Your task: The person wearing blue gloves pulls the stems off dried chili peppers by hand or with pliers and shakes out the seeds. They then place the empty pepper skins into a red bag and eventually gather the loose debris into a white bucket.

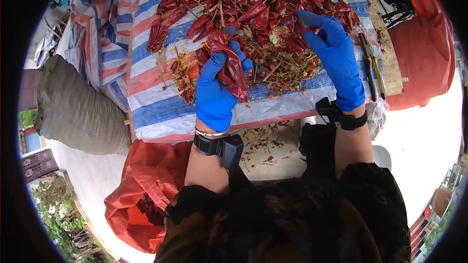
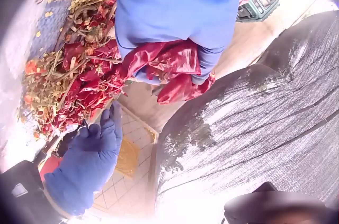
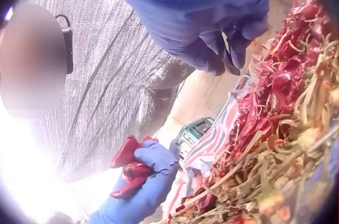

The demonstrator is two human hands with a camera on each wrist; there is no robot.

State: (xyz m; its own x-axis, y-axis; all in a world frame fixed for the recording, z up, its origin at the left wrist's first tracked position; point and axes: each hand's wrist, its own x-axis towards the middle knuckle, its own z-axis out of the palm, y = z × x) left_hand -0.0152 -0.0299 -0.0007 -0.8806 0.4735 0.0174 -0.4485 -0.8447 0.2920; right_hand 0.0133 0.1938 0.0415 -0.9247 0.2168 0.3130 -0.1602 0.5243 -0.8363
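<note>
In the head view my blue-gloved left hand [image 1: 214, 87] grips several dried red chili peppers [image 1: 234, 80], its fingers curled round them above the front of the striped sheet. The left wrist view shows the same chilies [image 2: 183, 73] poking out under the glove. My gloved right hand [image 1: 336, 56] hovers by the right side of the chili pile [image 1: 258, 12], index finger and thumb spread apart. In the right wrist view the right hand's fingers [image 3: 212, 55] bend loosely beside the heap, with no chili among them. Dry stems and seeds [image 1: 287, 75] lie between the two hands.
A red, white and blue striped sheet [image 1: 165, 114] covers the board. Pliers [image 1: 368, 68] lie at its right edge. An open red sack [image 1: 146, 175] stands front left, a grey-green sack [image 1: 80, 109] left, and another red sack [image 1: 419, 53] right.
</note>
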